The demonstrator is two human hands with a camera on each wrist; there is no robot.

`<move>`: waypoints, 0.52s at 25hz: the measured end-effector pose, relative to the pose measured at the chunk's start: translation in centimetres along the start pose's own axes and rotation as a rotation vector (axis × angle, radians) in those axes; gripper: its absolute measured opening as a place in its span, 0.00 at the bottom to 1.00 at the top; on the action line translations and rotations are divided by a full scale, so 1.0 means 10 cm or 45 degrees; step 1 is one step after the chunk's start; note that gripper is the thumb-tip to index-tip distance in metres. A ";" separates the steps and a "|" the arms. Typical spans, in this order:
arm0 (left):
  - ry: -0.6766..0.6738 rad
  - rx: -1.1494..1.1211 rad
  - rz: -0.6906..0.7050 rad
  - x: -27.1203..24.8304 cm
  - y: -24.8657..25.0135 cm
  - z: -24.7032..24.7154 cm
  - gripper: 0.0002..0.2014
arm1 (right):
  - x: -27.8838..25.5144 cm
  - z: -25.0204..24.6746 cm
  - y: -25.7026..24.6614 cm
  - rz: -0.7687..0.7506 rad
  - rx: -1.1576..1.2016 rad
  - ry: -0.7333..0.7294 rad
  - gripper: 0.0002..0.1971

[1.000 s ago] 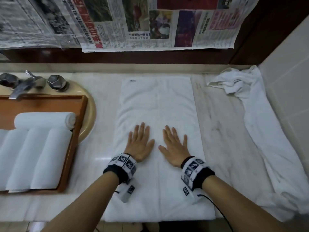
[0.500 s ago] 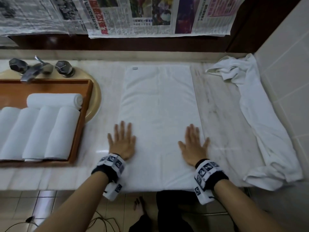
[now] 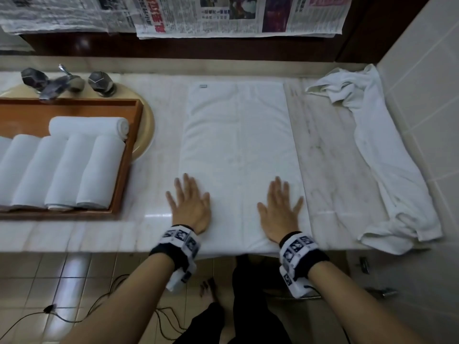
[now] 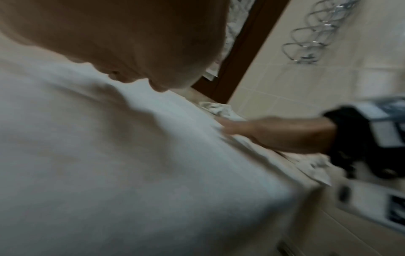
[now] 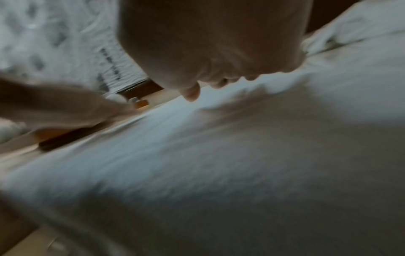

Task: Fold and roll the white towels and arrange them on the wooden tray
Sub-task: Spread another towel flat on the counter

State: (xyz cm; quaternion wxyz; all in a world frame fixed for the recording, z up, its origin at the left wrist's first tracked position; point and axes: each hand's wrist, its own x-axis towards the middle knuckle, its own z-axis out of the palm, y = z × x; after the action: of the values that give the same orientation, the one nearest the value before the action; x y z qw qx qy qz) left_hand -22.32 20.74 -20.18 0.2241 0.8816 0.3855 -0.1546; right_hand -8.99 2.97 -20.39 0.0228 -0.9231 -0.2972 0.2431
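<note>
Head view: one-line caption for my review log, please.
Both hands, left hand and right hand, press flat on the folded towel beside the wooden tray.

I stand at a pale marble counter [image 3: 330, 155]. Newspapers [image 3: 223, 16] hang over the dark wood back wall; beige tiles [image 3: 422, 78] to my right, tiled floor [image 3: 49, 281] below.

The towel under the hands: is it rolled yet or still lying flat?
Flat, not rolled. The towel lies as a smooth long rectangle on the counter, with the left hand and right hand pressing open-palmed near its front end.
</note>
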 end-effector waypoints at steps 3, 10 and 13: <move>0.018 -0.054 0.372 -0.20 0.45 0.34 0.28 | -0.07 0.22 -0.35 -0.441 -0.068 0.008 0.33; 0.252 0.123 0.380 -0.20 0.16 0.56 0.31 | -0.12 0.40 -0.09 -0.396 -0.118 0.246 0.30; 0.261 0.106 0.367 -0.19 0.07 0.54 0.31 | -0.12 0.38 0.05 -0.332 -0.137 0.273 0.31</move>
State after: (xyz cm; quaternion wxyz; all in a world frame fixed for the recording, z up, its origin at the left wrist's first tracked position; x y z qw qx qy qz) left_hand -23.58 16.44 -23.75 0.1669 0.9474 0.2694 -0.0461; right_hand -11.33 1.47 -23.32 0.0361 -0.8972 -0.4229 0.1221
